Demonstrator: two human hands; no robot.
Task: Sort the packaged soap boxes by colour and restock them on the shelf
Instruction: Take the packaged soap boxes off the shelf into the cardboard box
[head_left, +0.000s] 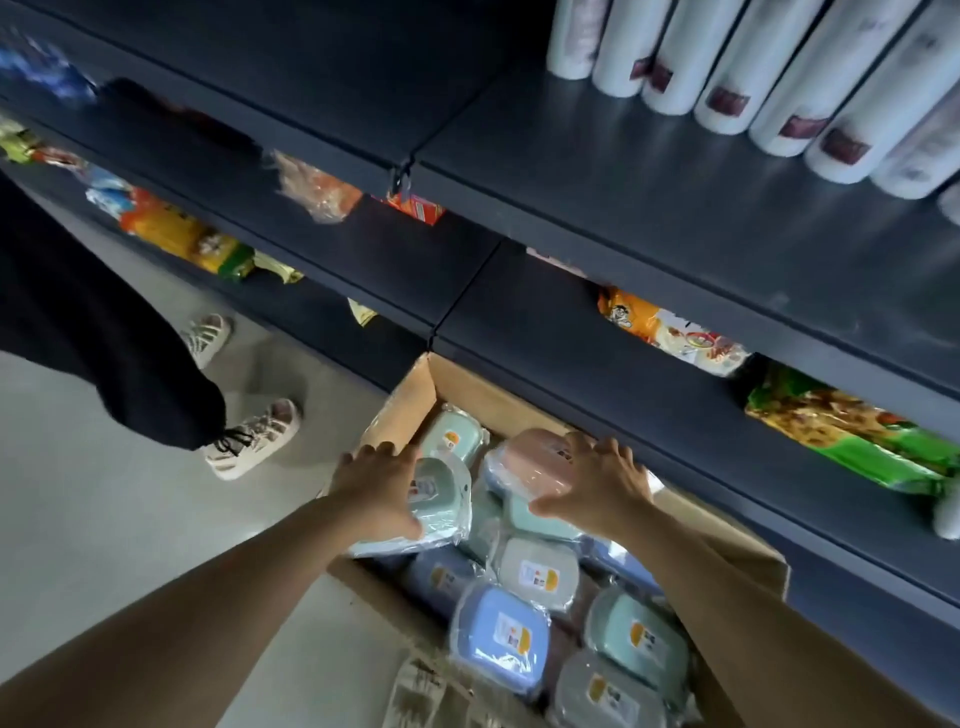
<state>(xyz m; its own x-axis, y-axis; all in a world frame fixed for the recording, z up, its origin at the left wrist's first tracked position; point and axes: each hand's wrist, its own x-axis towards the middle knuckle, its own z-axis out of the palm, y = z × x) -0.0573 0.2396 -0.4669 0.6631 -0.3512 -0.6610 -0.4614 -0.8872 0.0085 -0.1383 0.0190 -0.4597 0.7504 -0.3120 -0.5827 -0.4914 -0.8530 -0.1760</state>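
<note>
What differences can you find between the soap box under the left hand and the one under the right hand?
Colour: the left box is mint green; the right box is pink.
Place: the green box sits at the left wall of the carton; the pink box lies further right, atop other boxes.
Hold: the left hand wraps the green box's side; the right hand spreads over the pink box.
Both are plastic-wrapped, labelled and rounded.
</note>
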